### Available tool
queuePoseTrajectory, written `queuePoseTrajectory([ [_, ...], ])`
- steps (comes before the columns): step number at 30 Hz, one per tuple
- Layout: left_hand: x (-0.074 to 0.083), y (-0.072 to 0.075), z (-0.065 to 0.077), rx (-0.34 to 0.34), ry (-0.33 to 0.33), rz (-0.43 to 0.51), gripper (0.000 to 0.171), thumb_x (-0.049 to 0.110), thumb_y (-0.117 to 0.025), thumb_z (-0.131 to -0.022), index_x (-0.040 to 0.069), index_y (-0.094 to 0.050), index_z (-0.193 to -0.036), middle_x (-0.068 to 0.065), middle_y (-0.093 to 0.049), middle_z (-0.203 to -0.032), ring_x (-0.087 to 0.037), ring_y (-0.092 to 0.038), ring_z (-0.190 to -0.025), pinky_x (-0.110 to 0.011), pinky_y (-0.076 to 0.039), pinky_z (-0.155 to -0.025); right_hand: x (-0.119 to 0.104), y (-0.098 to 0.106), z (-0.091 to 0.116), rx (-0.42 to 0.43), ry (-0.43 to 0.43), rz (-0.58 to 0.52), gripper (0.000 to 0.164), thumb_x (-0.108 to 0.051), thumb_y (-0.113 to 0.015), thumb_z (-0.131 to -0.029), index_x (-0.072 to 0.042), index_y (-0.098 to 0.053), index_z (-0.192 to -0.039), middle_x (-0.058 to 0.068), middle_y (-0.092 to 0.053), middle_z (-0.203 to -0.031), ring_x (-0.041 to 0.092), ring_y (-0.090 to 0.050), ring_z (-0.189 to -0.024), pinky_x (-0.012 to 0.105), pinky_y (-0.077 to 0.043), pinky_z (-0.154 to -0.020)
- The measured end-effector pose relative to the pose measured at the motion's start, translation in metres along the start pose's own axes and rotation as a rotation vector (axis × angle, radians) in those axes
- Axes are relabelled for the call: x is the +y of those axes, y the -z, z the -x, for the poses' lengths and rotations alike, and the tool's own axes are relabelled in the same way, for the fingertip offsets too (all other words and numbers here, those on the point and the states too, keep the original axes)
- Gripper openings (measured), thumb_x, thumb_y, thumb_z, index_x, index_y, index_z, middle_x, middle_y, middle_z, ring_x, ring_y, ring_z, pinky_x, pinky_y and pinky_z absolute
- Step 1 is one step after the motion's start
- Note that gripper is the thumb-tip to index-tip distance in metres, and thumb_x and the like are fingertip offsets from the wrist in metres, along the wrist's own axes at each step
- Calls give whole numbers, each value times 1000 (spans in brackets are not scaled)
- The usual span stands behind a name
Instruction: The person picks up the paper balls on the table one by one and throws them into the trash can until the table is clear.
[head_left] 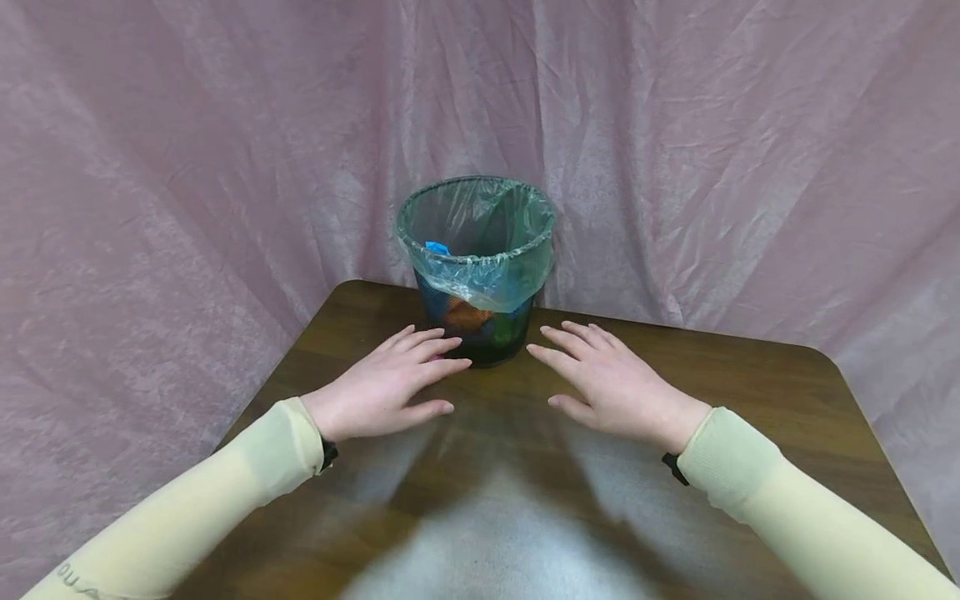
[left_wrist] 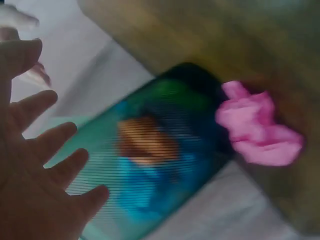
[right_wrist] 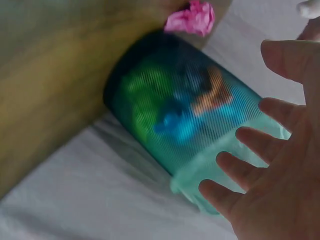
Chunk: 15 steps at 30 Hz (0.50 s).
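Observation:
A dark mesh wastebasket (head_left: 491, 348) stands upright near the far edge of the table, lined with a translucent green bag (head_left: 513, 287) folded over its rim. Orange, blue and green crumpled pieces show through the mesh. My left hand (head_left: 384, 382) is held palm down in front of the basket's left side, fingers spread. Across from it, my right hand (head_left: 624, 382) hovers at the front right with fingers extended. Neither holds anything. A crumpled pink piece (left_wrist: 257, 129) lies on the table beside the basket's base; in the head view my left hand mostly hides it.
The brown wooden table (head_left: 720, 367) has rounded far corners. Pink-mauve drapes (head_left: 225, 125) hang right behind and beside it. A blue scrap (head_left: 437, 248) pokes up inside the basket's rim.

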<state>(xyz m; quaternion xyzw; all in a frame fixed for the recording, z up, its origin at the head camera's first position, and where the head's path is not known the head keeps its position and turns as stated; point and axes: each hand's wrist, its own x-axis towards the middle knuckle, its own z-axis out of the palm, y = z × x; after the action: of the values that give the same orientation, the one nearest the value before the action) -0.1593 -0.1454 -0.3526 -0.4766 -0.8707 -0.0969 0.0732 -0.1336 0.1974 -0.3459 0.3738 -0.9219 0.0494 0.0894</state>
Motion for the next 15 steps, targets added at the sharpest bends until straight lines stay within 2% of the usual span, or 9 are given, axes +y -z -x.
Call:
queuePoseTrajectory([
  [5,-30,-21,14,-46,148,54,59,42,-73,-94,14,-60,-144,-18,-49,-152,-40,-40,-143,-59,-28,-117,-10,-25,1,-24,14,-44,67,-38,-74,-93,-16,-50,-153,14,-43,-158,39,-35,-146,58,-27,-118],
  [8,-47,-32,18,-96,264,81,66,43,-74,-93,10,-55,-148,-21,-45,-154,-43,-39,-143,-60,-31,-115,-19,-37,-1,-53,15,-81,67,-38,-72,-94,-17,-49,-153,13,-42,-158,38,-36,-146,57,-28,-118],
  [12,-69,-46,16,-155,411,138,75,44,-72,-94,7,-47,-153,-24,-36,-159,-45,-33,-145,-60,-34,-114,-31,-52,-7,-103,11,-133,67,-39,-70,-97,-19,-46,-155,12,-40,-160,37,-35,-147,56,-26,-119],
  [15,-82,-57,9,-181,487,167,81,48,-72,-93,6,-42,-156,-24,-32,-161,-47,-31,-146,-60,-34,-113,-39,-61,-15,-130,15,-156,67,-41,-68,-98,-21,-44,-157,10,-39,-161,37,-34,-147,56,-26,-119],
])
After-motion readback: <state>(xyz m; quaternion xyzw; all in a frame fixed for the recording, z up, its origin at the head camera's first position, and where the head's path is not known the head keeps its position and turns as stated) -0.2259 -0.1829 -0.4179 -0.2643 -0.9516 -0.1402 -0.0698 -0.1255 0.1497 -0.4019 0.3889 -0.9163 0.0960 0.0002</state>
